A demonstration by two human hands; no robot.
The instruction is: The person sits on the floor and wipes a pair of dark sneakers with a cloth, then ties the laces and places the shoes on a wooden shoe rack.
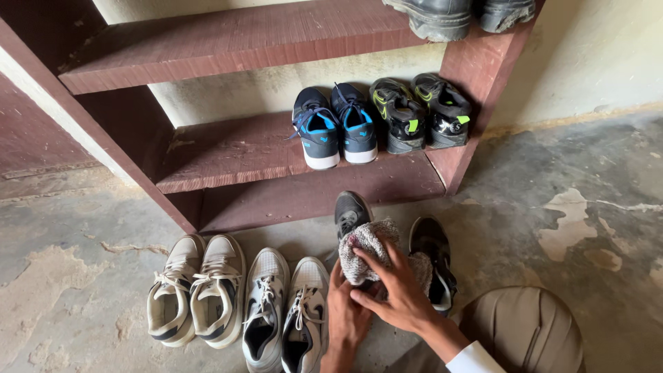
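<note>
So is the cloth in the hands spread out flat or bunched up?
Bunched up. The grey cloth is wadded into a lump; the right hand presses on it, the left hand grips beneath, over a black shoe.

no packages, no labels, no signs, no screens

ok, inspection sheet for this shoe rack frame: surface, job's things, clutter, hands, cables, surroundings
surface: bare concrete floor, cracked and patchy.
job's things: black shoe on the floor, under a grey rag; its mate lies to the right.
clutter: two pale sneaker pairs, and, lined up on the floor; blue pair and black-green pair on the lower shelf; black boots on the upper shelf.
hands: left hand holds the rag from below; right hand presses on it.
cables: nothing seen.
surroundings: reddish rack against a pale wall; the person's knee at lower right.
</note>
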